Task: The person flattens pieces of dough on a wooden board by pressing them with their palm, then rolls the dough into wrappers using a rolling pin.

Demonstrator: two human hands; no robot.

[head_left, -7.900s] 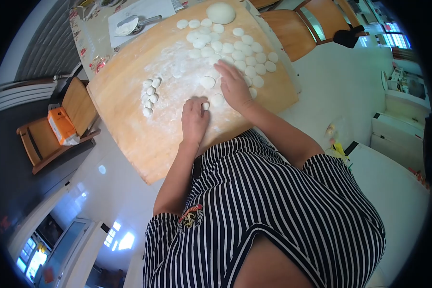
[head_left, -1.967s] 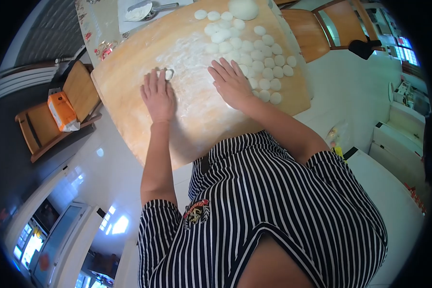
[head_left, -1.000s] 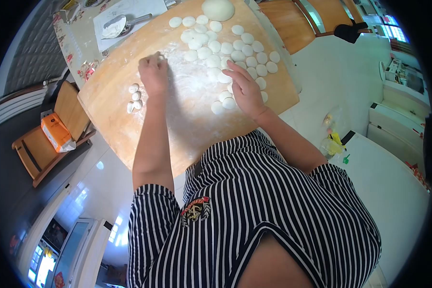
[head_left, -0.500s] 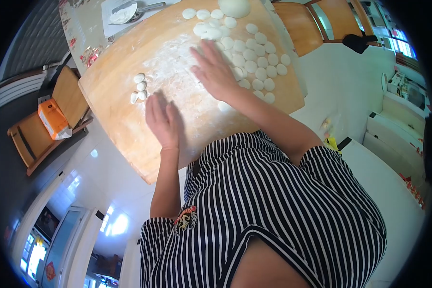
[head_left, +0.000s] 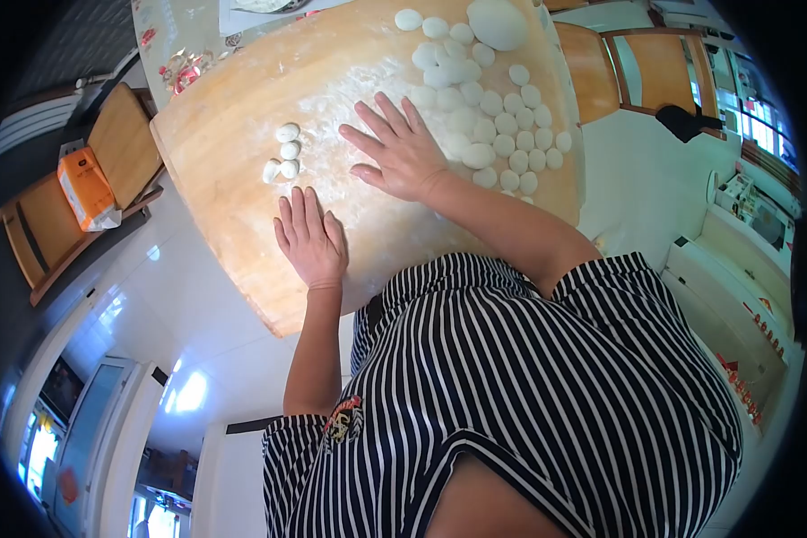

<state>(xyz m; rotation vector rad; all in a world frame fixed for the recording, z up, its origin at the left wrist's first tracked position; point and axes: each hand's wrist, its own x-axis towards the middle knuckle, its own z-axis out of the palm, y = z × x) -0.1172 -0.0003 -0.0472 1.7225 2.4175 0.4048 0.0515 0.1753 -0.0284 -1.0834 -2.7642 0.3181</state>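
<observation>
Fingers slightly spread, my left hand (head_left: 310,238) lies flat over the floured wooden board (head_left: 215,152). Just beyond its fingertips sits a small group of dough pieces (head_left: 288,151). My right hand (head_left: 394,151) is open too, its fingers splayed above the flour (head_left: 368,85) in the middle of the board. Neither hand holds anything I can see. To the right of my right hand lie many flattened dough rounds (head_left: 504,143), close together. A large ball of dough (head_left: 498,23) rests at the far right of the board.
A patterned tablecloth (head_left: 184,67) shows past the board's far left edge, with part of a bowl (head_left: 264,4) on it. Wooden chairs (head_left: 40,229) stand left and right of the table. An orange package (head_left: 87,190) sits on the left one.
My fingers are more widely spread in both hands. The view has shifted, so the board and dough appear further right. The dough pieces look unmoved on the board.
</observation>
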